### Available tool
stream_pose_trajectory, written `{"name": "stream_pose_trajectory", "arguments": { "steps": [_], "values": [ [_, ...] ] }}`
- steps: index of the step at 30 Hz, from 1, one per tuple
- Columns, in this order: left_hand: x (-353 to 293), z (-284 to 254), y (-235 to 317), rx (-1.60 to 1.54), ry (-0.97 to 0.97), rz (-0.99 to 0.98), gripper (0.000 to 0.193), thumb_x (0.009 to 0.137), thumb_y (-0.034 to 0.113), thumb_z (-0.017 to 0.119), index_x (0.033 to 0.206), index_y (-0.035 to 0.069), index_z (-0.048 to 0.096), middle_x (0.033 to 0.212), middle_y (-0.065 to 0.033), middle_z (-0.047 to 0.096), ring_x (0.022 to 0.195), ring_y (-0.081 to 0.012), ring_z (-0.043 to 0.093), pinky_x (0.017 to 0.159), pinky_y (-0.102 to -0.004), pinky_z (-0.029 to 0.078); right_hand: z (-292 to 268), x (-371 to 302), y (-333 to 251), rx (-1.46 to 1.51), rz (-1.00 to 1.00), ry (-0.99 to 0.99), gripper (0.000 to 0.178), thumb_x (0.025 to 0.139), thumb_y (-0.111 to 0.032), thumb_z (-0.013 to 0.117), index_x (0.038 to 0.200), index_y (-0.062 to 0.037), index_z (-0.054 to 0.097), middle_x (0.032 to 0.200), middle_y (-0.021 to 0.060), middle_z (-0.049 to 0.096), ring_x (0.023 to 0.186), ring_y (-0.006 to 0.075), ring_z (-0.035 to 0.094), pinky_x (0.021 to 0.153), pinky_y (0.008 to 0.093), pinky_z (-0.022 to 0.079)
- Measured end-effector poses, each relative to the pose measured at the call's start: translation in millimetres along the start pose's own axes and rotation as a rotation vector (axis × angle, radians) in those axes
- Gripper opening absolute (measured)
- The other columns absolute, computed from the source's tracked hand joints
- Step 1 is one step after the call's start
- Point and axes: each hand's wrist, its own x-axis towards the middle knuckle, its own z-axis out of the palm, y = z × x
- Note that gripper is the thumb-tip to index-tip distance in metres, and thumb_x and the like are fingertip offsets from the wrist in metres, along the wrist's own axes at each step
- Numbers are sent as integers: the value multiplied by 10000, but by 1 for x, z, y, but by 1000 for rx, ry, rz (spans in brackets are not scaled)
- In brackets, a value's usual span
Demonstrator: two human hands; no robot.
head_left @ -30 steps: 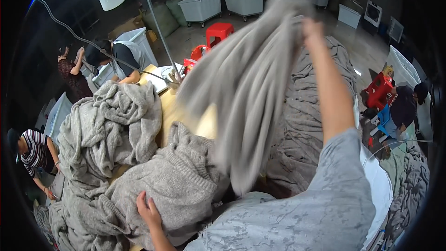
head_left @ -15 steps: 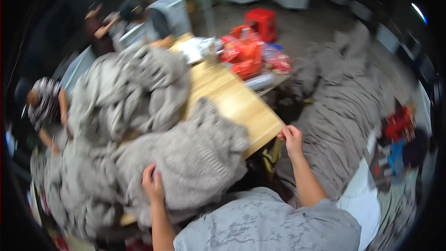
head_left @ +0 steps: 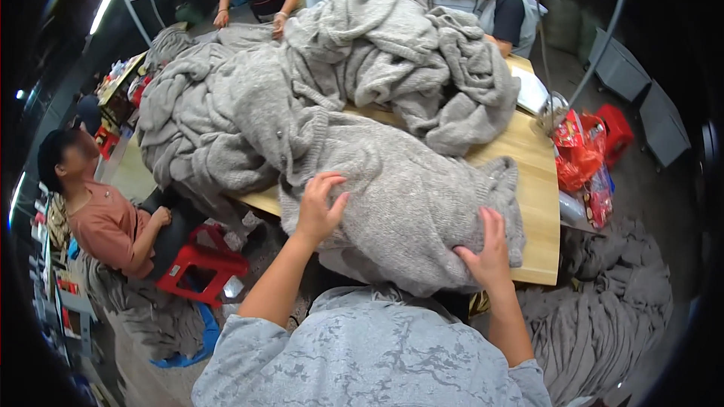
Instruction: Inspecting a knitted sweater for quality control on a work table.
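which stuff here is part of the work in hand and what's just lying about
In use:
- grey knit, under left hand and right hand
- table beneath it
- knit heap behind, probably

Apparently just lying about:
- red bag
- red stool
- bins

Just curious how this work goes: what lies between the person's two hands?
In the head view, grey knitted fabric lies between the left hand and the right hand, both open against it.
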Motion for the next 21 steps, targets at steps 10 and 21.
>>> {"name": "stream_pose_trajectory", "arguments": {
  "steps": [10, 21],
  "values": [
    [14, 19, 147, -432, -627, 343, 685, 666, 221, 762, 1254, 43, 460, 1262, -184, 446, 1138, -374, 463, 927, -437, 419, -50, -11, -67, 731, 302, -55, 365, 751, -10, 628, 1103, 2, 531, 874, 39, 597, 744, 82, 535, 641, 211, 428],
    [30, -15, 101, -866, -610, 73, 330, 695, 59, 697, 1002, 37, 578, 916, -45, 611, 775, -152, 598, 694, -265, 481, -33, -1, 42, -20, -138, -148, 703, 678, -105, 694, 1304, -43, 380, 1258, 153, 480, 1196, 300, 446, 1007, 397, 353]
  ]
}}
